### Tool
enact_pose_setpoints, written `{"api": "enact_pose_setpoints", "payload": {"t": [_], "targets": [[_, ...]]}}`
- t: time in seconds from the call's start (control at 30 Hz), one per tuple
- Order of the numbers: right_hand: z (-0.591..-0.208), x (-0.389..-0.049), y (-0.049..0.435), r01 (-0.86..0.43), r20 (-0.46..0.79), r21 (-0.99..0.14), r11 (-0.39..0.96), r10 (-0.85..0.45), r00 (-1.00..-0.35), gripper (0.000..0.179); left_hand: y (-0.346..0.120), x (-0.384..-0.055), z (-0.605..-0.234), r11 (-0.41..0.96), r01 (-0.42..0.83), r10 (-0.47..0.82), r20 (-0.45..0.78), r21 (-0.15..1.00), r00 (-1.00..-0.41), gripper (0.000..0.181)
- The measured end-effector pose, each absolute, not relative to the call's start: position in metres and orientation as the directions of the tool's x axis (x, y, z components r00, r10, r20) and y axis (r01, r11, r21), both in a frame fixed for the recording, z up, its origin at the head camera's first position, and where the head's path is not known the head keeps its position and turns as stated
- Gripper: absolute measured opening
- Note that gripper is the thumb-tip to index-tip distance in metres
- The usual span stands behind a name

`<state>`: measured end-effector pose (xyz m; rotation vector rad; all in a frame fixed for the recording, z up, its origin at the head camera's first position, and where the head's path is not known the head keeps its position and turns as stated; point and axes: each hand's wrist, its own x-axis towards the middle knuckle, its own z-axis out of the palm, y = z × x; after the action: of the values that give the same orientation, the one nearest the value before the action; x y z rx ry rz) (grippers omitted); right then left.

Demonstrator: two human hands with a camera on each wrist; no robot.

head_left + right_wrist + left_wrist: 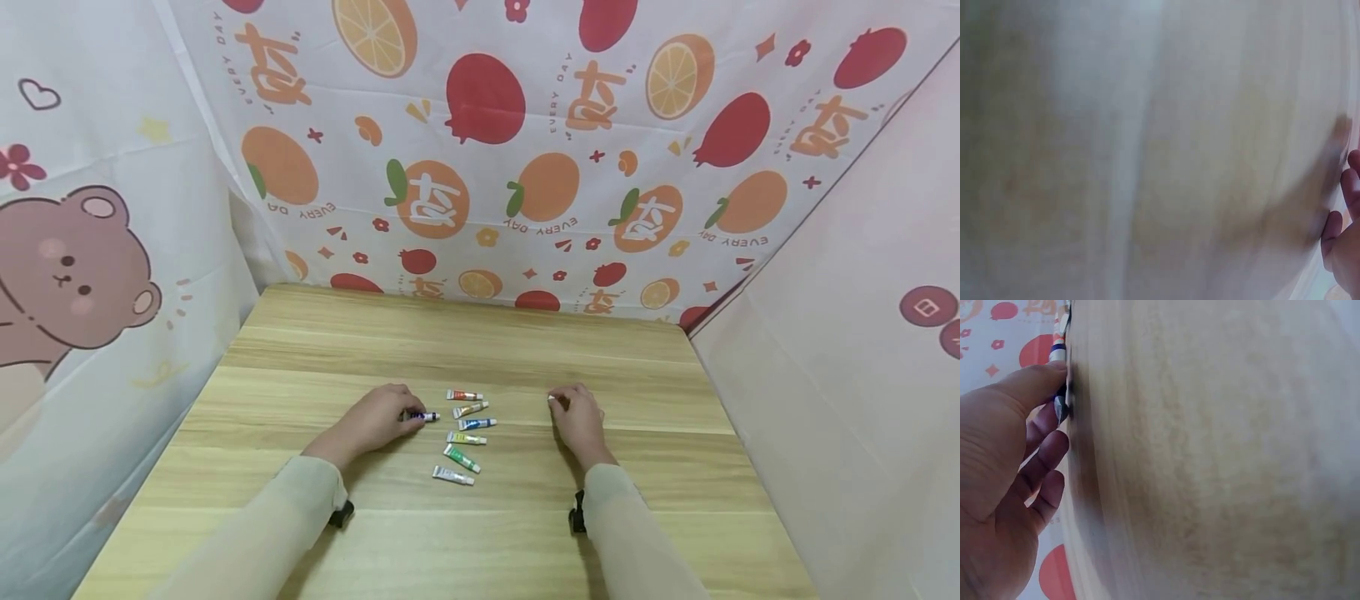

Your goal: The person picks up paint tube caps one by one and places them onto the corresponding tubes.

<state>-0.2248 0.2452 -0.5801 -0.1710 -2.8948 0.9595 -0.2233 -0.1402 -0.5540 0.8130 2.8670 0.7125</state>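
Between the thumb and fingers of my left hand is a small paint tube with dark purple bands; the left wrist view shows the pinch at the tabletop. To its right lie a red tube, an ochre tube, a blue tube, a yellow tube, a green tube and a silver-white tube. Farther right, my right hand pinches a small white piece, mostly hidden by the fingers. The right wrist view shows only part of that hand.
The wooden table extends under both forearms. A fruit-patterned cloth hangs behind its back edge. A bear-patterned cloth hangs on the left, and a pale cloth on the right.
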Motion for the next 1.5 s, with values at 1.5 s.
{"api": "enact_pose_setpoints", "payload": {"t": [1.5], "targets": [[-0.533,-0.214,0.232,0.030,0.016,-0.784,0.620,0.068,-0.998,0.011,-0.119,-0.208,-0.501,0.778,0.415,0.458,0.026,0.472,-0.889,0.019]]}}
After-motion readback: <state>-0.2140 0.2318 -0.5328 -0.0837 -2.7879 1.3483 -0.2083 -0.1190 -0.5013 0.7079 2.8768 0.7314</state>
